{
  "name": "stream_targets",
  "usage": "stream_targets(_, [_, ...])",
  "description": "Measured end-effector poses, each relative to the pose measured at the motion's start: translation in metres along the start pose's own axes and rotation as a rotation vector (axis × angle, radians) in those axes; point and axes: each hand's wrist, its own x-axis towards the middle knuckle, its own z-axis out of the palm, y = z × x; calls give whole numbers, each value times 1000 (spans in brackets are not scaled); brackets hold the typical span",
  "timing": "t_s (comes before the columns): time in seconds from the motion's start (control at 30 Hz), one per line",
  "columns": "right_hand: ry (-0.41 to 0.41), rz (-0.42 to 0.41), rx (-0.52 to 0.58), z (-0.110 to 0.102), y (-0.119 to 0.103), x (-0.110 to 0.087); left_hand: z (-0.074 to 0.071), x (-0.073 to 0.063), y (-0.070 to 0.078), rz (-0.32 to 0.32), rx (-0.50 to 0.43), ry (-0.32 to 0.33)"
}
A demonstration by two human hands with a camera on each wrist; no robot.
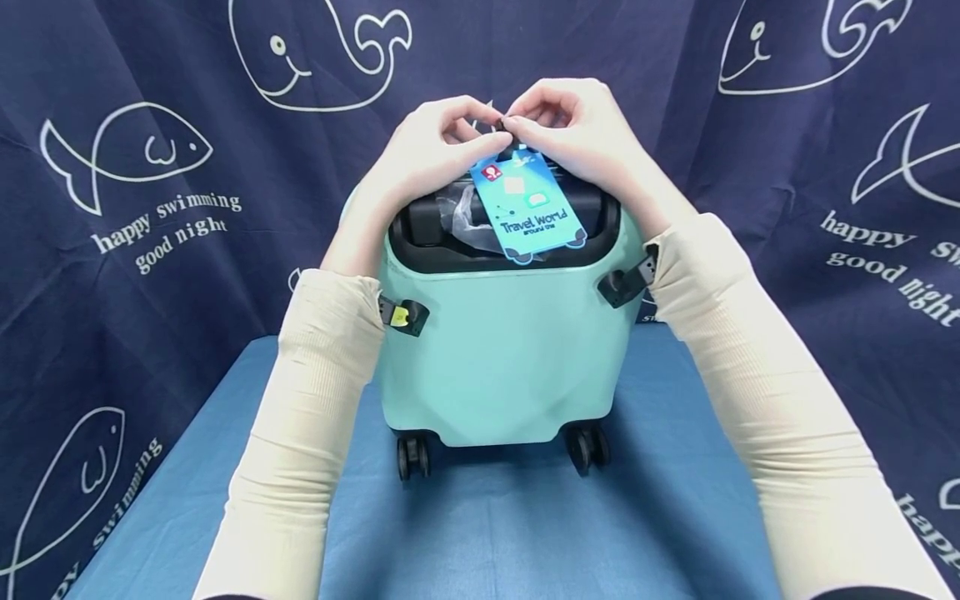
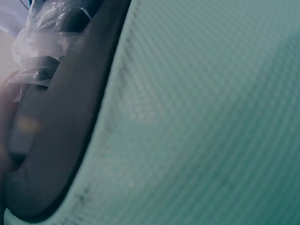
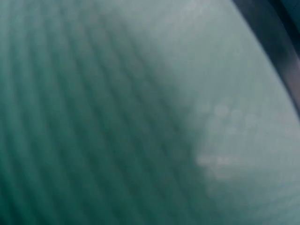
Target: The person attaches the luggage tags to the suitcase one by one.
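A mint-green suitcase (image 1: 502,350) stands upright on its black wheels, its ribbed shell (image 2: 187,117) filling most of the left wrist view. Over its black top frame (image 1: 442,257) hangs a blue luggage tag (image 1: 528,204) printed "Travel World". Just above the tag, my left hand (image 1: 427,150) and right hand (image 1: 585,129) meet, thumbs and forefingers pinching a small black piece (image 1: 503,127) that looks like the tag's strap. Fingers largely cover that piece. The right wrist view holds only the blurred green shell (image 3: 93,117) and a dark edge (image 3: 272,37).
Clear plastic wrap (image 1: 465,212) clings to the suitcase's handle area behind the tag. A blue cloth (image 1: 487,533) covers the table. Dark blue curtains (image 1: 165,67) with white whale and fish drawings surround it at the back and sides.
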Motion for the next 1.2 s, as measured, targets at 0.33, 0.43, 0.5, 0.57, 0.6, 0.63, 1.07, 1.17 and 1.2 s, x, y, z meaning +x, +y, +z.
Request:
stream_targets(0.33, [42,-58,-25,-1,2,-1,-1,0,0,-1,-12,-1])
stream_targets(0.43, [42,-37,-14,-1,2,-1,-1,1,0,0,-29,-10])
stream_targets(0.5, [37,-10,11,-1,2,-1,-1,1,0,2,-39,-18])
stream_targets(0.57, [29,10,39,-1,2,-1,-1,1,0,4,-44,-22])
stream_targets(0.6, [24,20,51,-1,2,-1,-1,1,0,3,-47,-24])
stream_targets(0.63, [20,28,66,-1,2,-1,0,1,0,5,-48,-24])
stream_targets(1.07, [0,57,173,-1,0,-1,2,2,-3,50,-51,18])
stream_targets(1.17, [-5,42,149,-2,1,-1,2,2,-4,63,-79,21])
stream_targets(1.2, [-6,36,139,-2,2,-1,2,2,-4,71,-91,24])
